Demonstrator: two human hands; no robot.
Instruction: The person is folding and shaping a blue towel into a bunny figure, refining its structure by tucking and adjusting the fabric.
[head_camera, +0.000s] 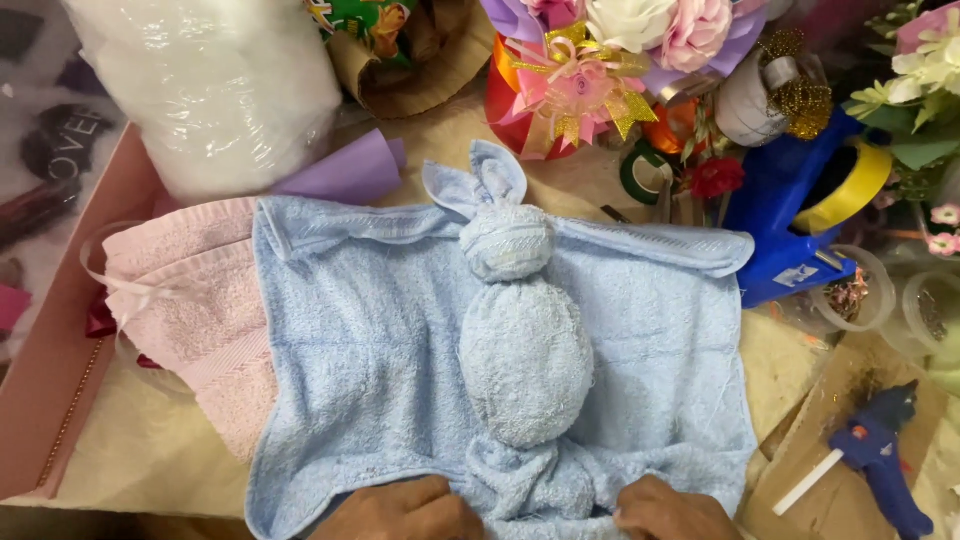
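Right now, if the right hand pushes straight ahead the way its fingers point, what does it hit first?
Probably the bunched tail end of the blue towel bunny: the right hand already rests on the flat blue towel, fingers angled inward toward that gather. The depth between them is unclear.

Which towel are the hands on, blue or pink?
The light blue towel, spread flat with a towel bunny on it. Both the left hand and right hand grip its near edge. The pink towel lies untouched underneath, at left.

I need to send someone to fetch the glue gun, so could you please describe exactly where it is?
Start at the light blue towel spread mid-table, then look past its lower right corner. The glue gun lies there on brown cardboard. It is dark blue, with a white glue stick protruding from its back.
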